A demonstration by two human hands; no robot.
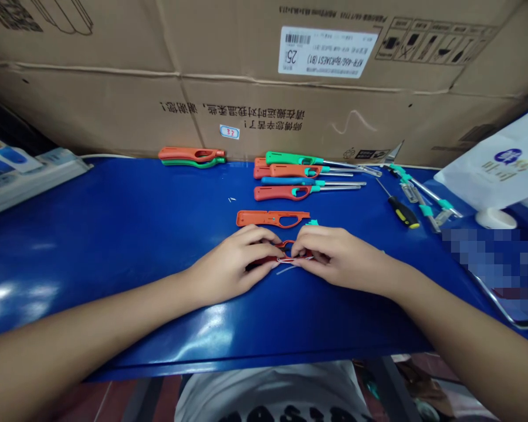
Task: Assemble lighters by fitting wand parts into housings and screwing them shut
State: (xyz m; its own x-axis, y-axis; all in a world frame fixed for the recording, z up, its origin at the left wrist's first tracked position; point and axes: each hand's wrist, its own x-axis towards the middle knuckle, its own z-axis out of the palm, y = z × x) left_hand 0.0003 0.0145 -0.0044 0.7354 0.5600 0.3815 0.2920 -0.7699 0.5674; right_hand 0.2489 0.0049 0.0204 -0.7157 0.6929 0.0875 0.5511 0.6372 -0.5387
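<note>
Hands meet at centre frame: the left hand (231, 264) and right hand (334, 258) both pinch closed on a red lighter shell (286, 246) lying on the blue table (114, 234), with a thin wire (290, 267) just below it. Pressing the shell flat with one hand while the other works the small parts seems wise, though fingertips hide the detail. At upper frame, the inverted box label (328, 53) reads "KFR-46G/BpR3AES1 (B1)" and "25". A small sticker (229, 132) probably reads "37".
</note>
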